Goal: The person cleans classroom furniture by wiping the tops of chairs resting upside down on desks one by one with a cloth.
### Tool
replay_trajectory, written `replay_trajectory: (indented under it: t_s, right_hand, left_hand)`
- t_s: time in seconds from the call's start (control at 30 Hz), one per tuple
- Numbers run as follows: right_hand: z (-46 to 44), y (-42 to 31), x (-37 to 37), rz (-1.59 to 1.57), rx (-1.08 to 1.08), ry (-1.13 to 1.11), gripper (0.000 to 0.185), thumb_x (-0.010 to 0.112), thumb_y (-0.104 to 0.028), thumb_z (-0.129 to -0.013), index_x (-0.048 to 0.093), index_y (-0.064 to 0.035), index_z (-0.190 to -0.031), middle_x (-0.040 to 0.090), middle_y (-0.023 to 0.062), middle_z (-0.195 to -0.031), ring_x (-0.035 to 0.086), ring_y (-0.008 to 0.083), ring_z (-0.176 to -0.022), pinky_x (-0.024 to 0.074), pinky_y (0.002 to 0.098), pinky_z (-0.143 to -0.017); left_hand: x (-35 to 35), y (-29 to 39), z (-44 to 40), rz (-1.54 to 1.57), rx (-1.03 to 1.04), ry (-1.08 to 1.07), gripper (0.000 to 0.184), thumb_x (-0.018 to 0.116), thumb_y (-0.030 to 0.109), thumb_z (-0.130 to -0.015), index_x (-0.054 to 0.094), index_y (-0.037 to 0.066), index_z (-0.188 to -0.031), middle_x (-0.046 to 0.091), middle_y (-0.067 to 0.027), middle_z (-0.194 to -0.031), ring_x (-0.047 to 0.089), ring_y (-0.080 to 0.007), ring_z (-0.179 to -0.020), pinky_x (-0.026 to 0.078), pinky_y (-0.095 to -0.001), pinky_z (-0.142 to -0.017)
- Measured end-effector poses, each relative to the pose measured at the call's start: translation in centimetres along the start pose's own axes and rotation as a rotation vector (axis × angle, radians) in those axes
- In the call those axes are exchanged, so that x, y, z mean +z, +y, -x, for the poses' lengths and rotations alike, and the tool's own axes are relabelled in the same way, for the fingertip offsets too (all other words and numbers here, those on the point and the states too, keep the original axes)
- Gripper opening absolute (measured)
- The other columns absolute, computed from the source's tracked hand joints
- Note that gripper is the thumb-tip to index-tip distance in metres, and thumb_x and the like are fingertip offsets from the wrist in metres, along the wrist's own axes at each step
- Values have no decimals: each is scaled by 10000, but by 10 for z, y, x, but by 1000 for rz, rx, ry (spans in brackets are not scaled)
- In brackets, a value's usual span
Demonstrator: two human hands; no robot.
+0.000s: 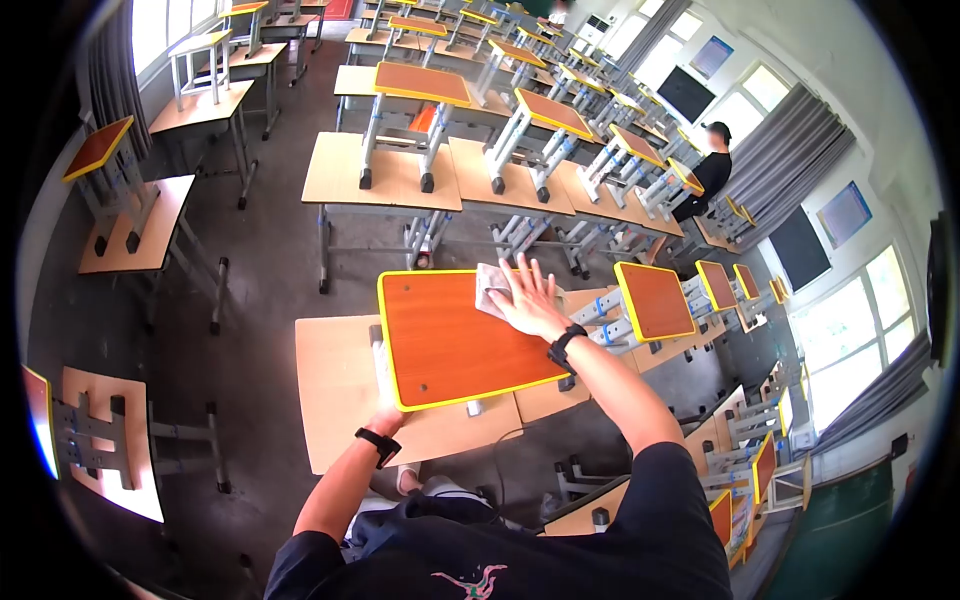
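Note:
A stool with a red-brown seat [460, 340] and yellow edging rests on a light wood desk [335, 370] right in front of me. My right hand [535, 305] lies on the far right part of the seat, fingers spread and stretched out. Under its thumb side is a pale greyish cloth [488, 285], flat against the seat. At the seat's near left corner, my left hand [386, 415] grips the stool from the side, its fingers mostly hidden by the seat. Each wrist has a dark band.
Rows of desks carry more stools, such as the stool [420, 85] ahead and the stool [655, 300] to my right. A person [710, 175] in dark clothes stands by the right-hand curtains. An aisle [250, 330] of grey floor runs along the left.

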State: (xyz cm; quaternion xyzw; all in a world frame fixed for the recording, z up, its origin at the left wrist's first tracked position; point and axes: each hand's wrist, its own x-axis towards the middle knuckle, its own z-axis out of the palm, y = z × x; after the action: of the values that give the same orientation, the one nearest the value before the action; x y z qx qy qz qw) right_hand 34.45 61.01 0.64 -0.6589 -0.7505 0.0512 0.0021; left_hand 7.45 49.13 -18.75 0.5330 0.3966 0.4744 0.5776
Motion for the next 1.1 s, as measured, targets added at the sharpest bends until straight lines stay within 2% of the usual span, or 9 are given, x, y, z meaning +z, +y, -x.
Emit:
replay_trajectory:
  t_s: [0.2, 0.23, 0.27, 0.4, 0.6, 0.73, 0.8, 1.1]
  right_hand:
    - [-22, -29, 13, 48, -141, 46, 802, 353, -689, -999, 221, -214, -1630, 114, 197, -1693, 69, 438, -1557, 26, 728, -1169]
    - [-22, -36, 16, 27, -190, 67, 801, 364, -685, -997, 236, -205, -1626, 133, 200, -1688, 84, 441, -1553, 29, 735, -1166]
    - [-21, -48, 16, 6, -239, 90, 800, 375, -681, -996, 252, -197, -1621, 152, 203, -1683, 99, 445, -1550, 31, 741, -1163]
    - [-15, -105, 17, -70, -451, 102, 782, 435, -645, -987, 324, -159, -1589, 268, 248, -1632, 237, 505, -1492, 67, 770, -1139]
    - [26, -170, 20, -124, -551, 105, 761, 487, -601, -974, 370, -132, -1562, 213, 260, -1646, 142, 534, -1508, 85, 774, -1137]
    - [63, -151, 25, -208, -656, 182, 766, 552, -585, -953, 378, -149, -1559, 249, 242, -1637, 179, 517, -1502, 120, 761, -1136]
    - [74, -141, 21, -180, -667, 173, 783, 571, -574, -953, 335, -178, -1586, 231, 247, -1643, 171, 510, -1510, 137, 749, -1144]
    - [129, -27, 20, -128, -497, 291, 785, 554, -626, -949, 357, -214, -1587, 262, 224, -1643, 225, 490, -1505, 171, 735, -1139]
  left_hand:
    - [-8, -15, 8, -73, -51, -10, 430, 637, 301, -999, 573, 68, -1355, 622, -109, -1359, 597, -208, -1182, 525, -345, -980]
    - [-12, -19, 8, -146, -96, -54, 466, 592, 314, -1002, 531, 85, -1403, 578, -142, -1424, 556, -266, -1272, 469, -408, -1052]
    - [-13, -16, 8, -152, -86, -37, 466, 592, 314, -1002, 531, 85, -1403, 577, -143, -1425, 555, -267, -1274, 468, -409, -1053]
    - [-10, -5, 7, -197, -63, 26, 468, 590, 313, -1001, 529, 84, -1405, 575, -146, -1427, 551, -271, -1278, 463, -413, -1056]
    - [-7, 3, 3, -250, -45, 82, 471, 587, 311, -1000, 527, 84, -1407, 571, -151, -1429, 545, -278, -1285, 455, -418, -1061]
    - [-4, 9, -3, -273, -24, 123, 473, 585, 310, -999, 525, 83, -1409, 569, -154, -1431, 540, -283, -1289, 451, -422, -1065]
    - [-4, 10, -4, -277, -18, 141, 474, 584, 310, -998, 524, 83, -1409, 568, -156, -1432, 538, -285, -1291, 448, -423, -1066]
    - [-3, 14, 2, -315, -16, 197, 478, 580, 308, -996, 521, 82, -1413, 562, -163, -1436, 529, -295, -1301, 437, -431, -1074]
